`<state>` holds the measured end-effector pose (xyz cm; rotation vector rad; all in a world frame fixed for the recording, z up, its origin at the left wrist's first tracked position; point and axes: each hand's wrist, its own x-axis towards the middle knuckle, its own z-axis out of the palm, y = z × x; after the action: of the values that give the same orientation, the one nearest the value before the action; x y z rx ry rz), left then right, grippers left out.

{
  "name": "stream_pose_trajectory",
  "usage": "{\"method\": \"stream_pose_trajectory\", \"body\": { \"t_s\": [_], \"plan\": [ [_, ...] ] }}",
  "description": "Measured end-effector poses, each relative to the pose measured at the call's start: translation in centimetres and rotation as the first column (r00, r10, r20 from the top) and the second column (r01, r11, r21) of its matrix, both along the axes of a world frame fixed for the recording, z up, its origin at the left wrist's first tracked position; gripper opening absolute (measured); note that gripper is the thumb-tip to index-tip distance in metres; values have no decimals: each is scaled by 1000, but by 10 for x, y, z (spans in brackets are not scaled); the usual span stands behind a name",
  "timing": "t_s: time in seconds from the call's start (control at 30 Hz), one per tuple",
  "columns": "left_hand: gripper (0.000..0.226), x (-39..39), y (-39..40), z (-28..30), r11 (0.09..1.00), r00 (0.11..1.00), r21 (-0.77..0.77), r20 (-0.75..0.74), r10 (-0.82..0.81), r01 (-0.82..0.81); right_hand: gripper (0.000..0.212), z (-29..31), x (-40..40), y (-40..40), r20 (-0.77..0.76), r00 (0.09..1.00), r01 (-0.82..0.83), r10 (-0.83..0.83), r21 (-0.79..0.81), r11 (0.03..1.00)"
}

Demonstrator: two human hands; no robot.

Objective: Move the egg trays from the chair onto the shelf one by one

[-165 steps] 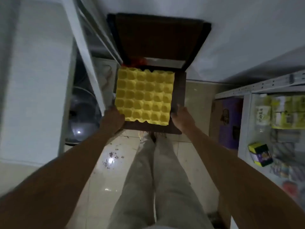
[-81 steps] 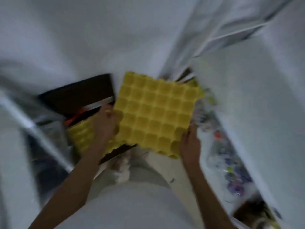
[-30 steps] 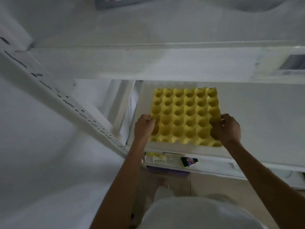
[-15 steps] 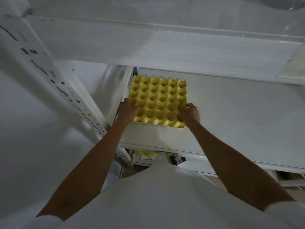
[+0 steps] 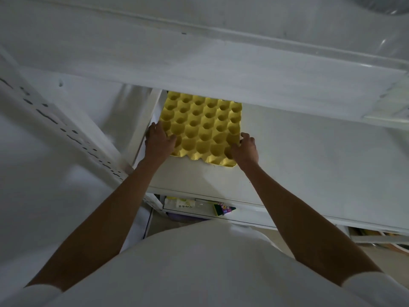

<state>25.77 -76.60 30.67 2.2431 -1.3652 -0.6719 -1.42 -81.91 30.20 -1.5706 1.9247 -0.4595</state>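
A yellow egg tray [image 5: 203,127] lies flat on the white shelf board [image 5: 309,162], at its left end against the side post. The tray's far edge is tucked under the upper shelf [image 5: 221,69]. My left hand [image 5: 158,142] grips the tray's near-left corner, fingers resting in the cups. My right hand [image 5: 245,149] holds the near-right corner. The chair and the other trays are out of view.
A perforated white upright [image 5: 66,129] runs diagonally on the left. On the lower shelf, below the board's front edge, sit a pale packet [image 5: 180,203] and a small colourful box [image 5: 223,210]. The board stretches bare to the right of the tray.
The tray came off the chair, swung over to the shelf and was set down. In the last half second both hands pushed it a little further back under the upper shelf.
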Motion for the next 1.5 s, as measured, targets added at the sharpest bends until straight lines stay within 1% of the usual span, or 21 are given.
{"method": "stream_pose_trajectory", "body": {
  "t_s": [0.1, 0.2, 0.27, 0.3, 0.33, 0.37, 0.43, 0.47, 0.53, 0.6, 0.63, 0.73, 0.8, 0.83, 0.97, 1.1, 1.17, 1.23, 1.37, 1.4, 1.5],
  "plan": [
    [71, -14, 9, 4, 998, 995, -67, 96, 16, -9, 57, 4, -9, 0, -32, 997, -73, 70, -103, 992],
    [70, -37, 27, 11, 997, 992, -75, 124, 37, -28, 56, 12, -25, 6, -148, 961, -263, 235, -216, 940],
    [69, -57, 46, 15, 999, 960, -45, 278, 17, -5, 60, 20, -38, 16, -274, 889, -433, 367, -241, 869],
    [69, -70, 58, 17, 999, 944, -42, 328, 24, -10, 62, 24, -45, 24, -340, 829, -535, 443, -256, 805],
    [69, -85, 70, 20, 998, 939, -46, 341, 48, -34, 63, 27, -51, 34, -406, 748, -649, 525, -283, 707],
    [68, -102, 82, 22, 997, 936, -47, 345, 70, -57, 62, 28, -57, 46, -467, 652, -754, 597, -315, 576],
    [67, -140, 105, 23, 993, 925, -49, 362, 117, -107, 61, 26, -68, 73, -556, 471, -880, 685, -346, 325],
    [66, -159, 119, 23, 988, 922, -52, 355, 152, -143, 60, 24, -74, 86, -577, 396, -913, 715, -329, 241],
    [62, -200, 157, 20, 964, 902, -78, 339, 266, -255, 59, 21, -89, 110, -595, 263, -956, 759, -270, 119],
    [58, -244, 206, 10, 913, 848, -97, 344, 404, -396, 59, 15, -104, 132, -612, 153, -973, 776, -230, 11],
    [58, -267, 233, 5, 885, 824, -68, 340, 454, -460, 59, 12, -110, 144, -615, 92, -979, 783, -199, -41],
    [59, -344, 317, -15, 781, 759, 98, 339, 556, -617, 59, -2, -129, 193, -589, -73, -977, 805, -119, -176],
    [59, -392, 371, -23, 731, 752, 206, 310, 582, -651, 59, -7, -145, 235, -534, -236, -967, 812, 44, -252],
    [59, -413, 395, -28, 705, 745, 248, 297, 598, -665, 57, -10, -155, 255, -499, -285, -956, 818, 83, -283],
    [58, -469, 477, -46, 564, 667, 378, 248, 702, -734, 48, -21, -196, 323, -425, -405, -910, 809, 103, -401],
    [61, -516, 533, -60, 464, 661, 538, 255, 706, -704, 48, -38, -229, 375, -278, -481, -877, 832, 145, -458],
    [62, -535, 551, -60, 429, 644, 571, 245, 724, -700, 53, -45, -242, 399, -270, -527, -849, 806, 187, -493],
    [61, -548, 569, -56, 422, 625, 558, 240, 743, -715, 55, -48, -251, 423, -278, -558, -829, 782, 218, -514],
    [61, -576, 605, -51, 437, 641, 554, 247, 727, -709, 53, -50, -278, 469, -265, -592, -804, 761, 250, -539],
    [61, -584, 612, -51, 433, 638, 558, 243, 730, -708, 50, -50, -286, 478, -247, -586, -808, 772, 255, -532],
    [61, -597, 633, -52, 437, 642, 524, 314, 699, -731, 45, -49, -298, 499, -266, -557, -830, 787, 219, -514]
  ]
}}
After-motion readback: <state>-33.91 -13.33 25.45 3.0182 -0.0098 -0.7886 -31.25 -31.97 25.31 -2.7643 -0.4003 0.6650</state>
